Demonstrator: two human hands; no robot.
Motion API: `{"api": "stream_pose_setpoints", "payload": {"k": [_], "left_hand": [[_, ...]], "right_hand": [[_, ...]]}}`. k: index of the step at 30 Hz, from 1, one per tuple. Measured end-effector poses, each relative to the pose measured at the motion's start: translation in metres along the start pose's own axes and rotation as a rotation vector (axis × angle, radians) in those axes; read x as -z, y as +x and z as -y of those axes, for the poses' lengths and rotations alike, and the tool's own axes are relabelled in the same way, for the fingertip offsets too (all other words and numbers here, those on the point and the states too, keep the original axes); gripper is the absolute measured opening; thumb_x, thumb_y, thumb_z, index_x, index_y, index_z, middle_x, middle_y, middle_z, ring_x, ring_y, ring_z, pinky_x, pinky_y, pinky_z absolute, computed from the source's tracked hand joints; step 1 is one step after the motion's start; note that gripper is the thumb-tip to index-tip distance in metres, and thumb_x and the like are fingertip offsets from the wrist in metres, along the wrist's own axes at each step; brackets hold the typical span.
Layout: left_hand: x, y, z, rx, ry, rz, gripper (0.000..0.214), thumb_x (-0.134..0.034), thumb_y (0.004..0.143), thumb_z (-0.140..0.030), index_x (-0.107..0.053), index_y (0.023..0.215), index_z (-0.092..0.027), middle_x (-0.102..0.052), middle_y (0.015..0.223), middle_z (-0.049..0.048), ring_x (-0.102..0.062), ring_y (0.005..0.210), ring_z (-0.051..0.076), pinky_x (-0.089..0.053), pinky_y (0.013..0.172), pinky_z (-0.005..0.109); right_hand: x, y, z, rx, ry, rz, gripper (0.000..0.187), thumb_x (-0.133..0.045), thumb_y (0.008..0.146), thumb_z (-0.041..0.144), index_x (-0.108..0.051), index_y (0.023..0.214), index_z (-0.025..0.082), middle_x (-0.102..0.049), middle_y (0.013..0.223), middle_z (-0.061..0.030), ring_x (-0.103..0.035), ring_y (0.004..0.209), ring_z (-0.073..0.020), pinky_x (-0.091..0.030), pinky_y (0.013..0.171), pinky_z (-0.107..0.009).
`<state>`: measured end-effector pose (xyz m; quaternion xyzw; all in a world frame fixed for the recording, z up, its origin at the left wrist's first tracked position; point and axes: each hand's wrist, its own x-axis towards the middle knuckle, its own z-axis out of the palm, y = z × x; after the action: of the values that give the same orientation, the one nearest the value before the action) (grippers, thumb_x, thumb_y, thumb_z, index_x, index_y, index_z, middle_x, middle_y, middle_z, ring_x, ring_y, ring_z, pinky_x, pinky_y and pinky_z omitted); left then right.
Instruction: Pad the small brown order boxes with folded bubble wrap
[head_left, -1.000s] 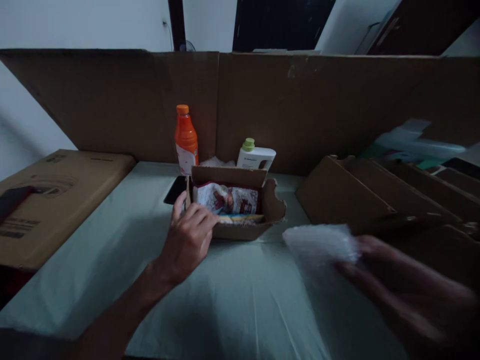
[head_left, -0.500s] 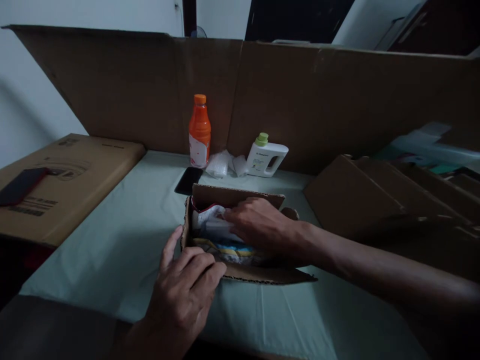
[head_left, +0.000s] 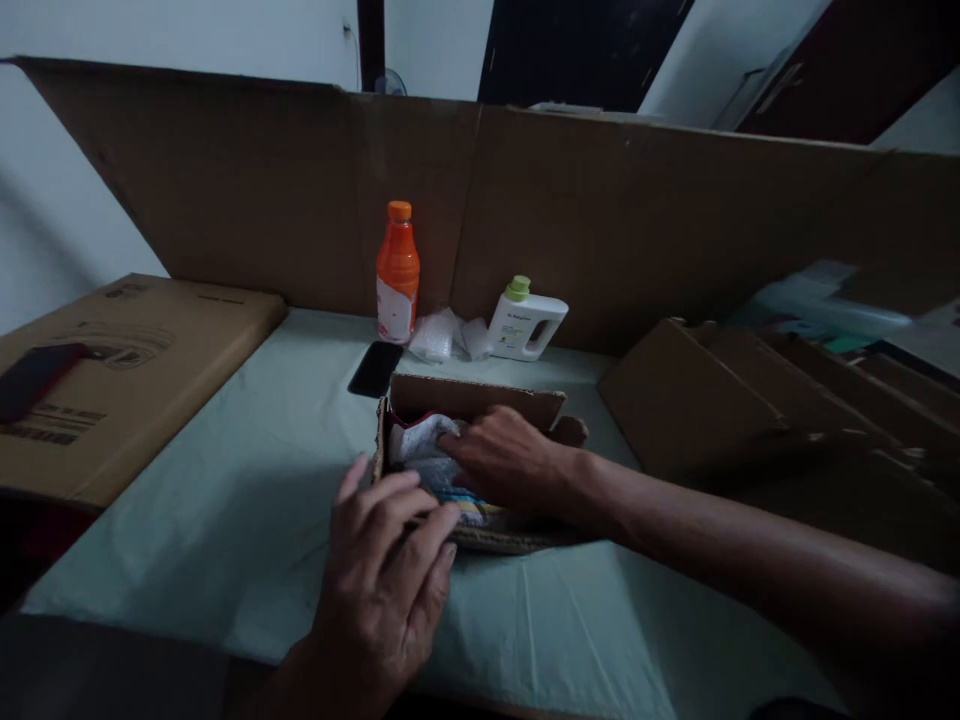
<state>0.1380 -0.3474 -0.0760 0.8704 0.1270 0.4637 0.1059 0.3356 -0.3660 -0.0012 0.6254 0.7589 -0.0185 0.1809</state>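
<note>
Indoors, right hand (head_left: 502, 460) in carton (head_left: 480, 396), left hand (head_left: 386, 570) alongside

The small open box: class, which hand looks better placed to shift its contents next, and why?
Probably the right hand: it is inside the small open box, over the contents, while the left hand is at the near left corner.

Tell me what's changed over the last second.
The right hand has moved leftward into the small cardboard box, carrying translucent wrap; whether it still grips the wrap is unclear. The left hand stays at the box's near left corner. The orange bottle, white bottle and black phone remain in place.
</note>
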Motion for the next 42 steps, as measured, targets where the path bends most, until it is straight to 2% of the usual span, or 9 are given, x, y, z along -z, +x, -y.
{"api": "stream_pose_setpoints", "payload": {"k": [5,8,10,13,16,22,27,35,42], "left_hand": [[-0.003,-0.026,0.014,0.419,-0.170,-0.211,0.064,-0.067,0.086,-0.022,-0.044,0.145,-0.025,-0.052,0.143,0.0109,-0.047,0.135,0.030,-0.035,0.116,0.053],[-0.011,-0.049,0.026,0.764,-0.400,-0.113,0.067,-0.065,0.089,-0.033,-0.038,0.150,-0.028,-0.046,0.151,0.0106,-0.045,0.139,0.030,-0.037,0.116,0.049],[-0.019,-0.062,0.031,0.881,-0.526,-0.033,0.070,-0.066,0.088,-0.039,-0.036,0.150,-0.027,-0.043,0.154,0.0108,-0.043,0.141,0.030,-0.037,0.116,0.048],[-0.033,-0.075,0.032,0.958,-0.637,0.066,0.065,-0.066,0.087,-0.045,-0.043,0.144,-0.023,-0.049,0.149,0.0124,-0.044,0.141,0.030,-0.035,0.118,0.046],[-0.046,-0.081,0.035,1.017,-0.661,0.119,0.052,-0.065,0.085,-0.052,-0.057,0.124,-0.019,-0.066,0.125,0.0120,-0.058,0.125,0.030,-0.041,0.112,0.046],[-0.022,-0.075,0.077,1.006,-0.583,0.027,0.058,-0.072,0.077,-0.053,-0.058,0.120,-0.018,-0.069,0.122,0.0107,-0.058,0.125,0.031,-0.044,0.111,0.044],[-0.004,-0.058,0.083,1.019,-0.529,-0.054,0.060,-0.074,0.078,-0.048,-0.056,0.130,-0.025,-0.064,0.133,0.0038,-0.052,0.133,0.031,-0.047,0.109,0.045],[-0.112,-0.036,-0.004,0.789,-0.842,0.491,0.042,-0.066,0.084,-0.046,-0.062,0.115,-0.018,-0.073,0.113,0.0089,-0.067,0.110,0.029,-0.056,0.092,0.040],[-0.224,0.005,-0.097,0.370,-1.200,0.856,0.048,-0.060,0.088,-0.034,-0.054,0.133,-0.018,-0.067,0.126,0.0116,-0.062,0.116,0.027,-0.051,0.100,0.043]], "right_hand": [[-0.007,-0.100,-0.041,-0.510,0.033,-0.703,0.033,-0.052,0.097,0.047,-0.070,0.095,0.020,-0.075,0.090,-0.0093,-0.070,0.082,-0.0231,-0.052,0.075,-0.036],[-0.055,-0.158,-0.038,-0.754,0.372,-0.742,0.038,-0.051,0.093,0.058,-0.070,0.088,0.025,-0.075,0.079,-0.0054,-0.068,0.061,-0.0196,-0.052,0.055,-0.031],[-0.098,-0.173,-0.017,-0.736,0.615,-0.710,0.038,-0.053,0.090,0.060,-0.070,0.092,0.026,-0.076,0.080,-0.0053,-0.070,0.064,-0.0209,-0.055,0.054,-0.031],[-0.156,-0.158,0.025,-0.701,0.788,-0.692,0.042,-0.060,0.087,0.054,-0.065,0.114,0.022,-0.075,0.089,-0.0076,-0.069,0.067,-0.0211,-0.058,0.057,-0.031],[-0.184,-0.116,0.051,-0.636,0.833,-0.792,0.039,-0.058,0.090,0.049,-0.060,0.115,0.019,-0.072,0.101,-0.0113,-0.070,0.084,-0.0237,-0.059,0.069,-0.034],[-0.160,-0.041,0.054,-0.466,0.821,-0.963,0.038,-0.056,0.092,0.035,-0.054,0.124,0.015,-0.064,0.121,-0.0191,-0.060,0.112,-0.0287,-0.053,0.092,-0.045],[-0.144,-0.042,0.058,-0.471,0.810,-0.896,0.049,-0.055,0.093,0.031,-0.046,0.138,0.014,-0.061,0.127,-0.0186,-0.056,0.116,-0.0272,-0.050,0.095,-0.043],[-0.206,-0.201,0.073,-0.916,0.593,-1.023,0.026,-0.052,0.095,0.035,-0.058,0.112,0.016,-0.067,0.105,-0.0137,-0.064,0.094,-0.0247,-0.055,0.079,-0.037],[-0.256,-0.308,0.127,-1.588,0.524,-1.020,0.034,-0.056,0.091,0.050,-0.061,0.105,0.019,-0.068,0.090,-0.0100,-0.065,0.066,-0.0216,-0.046,0.038,-0.026]]}}
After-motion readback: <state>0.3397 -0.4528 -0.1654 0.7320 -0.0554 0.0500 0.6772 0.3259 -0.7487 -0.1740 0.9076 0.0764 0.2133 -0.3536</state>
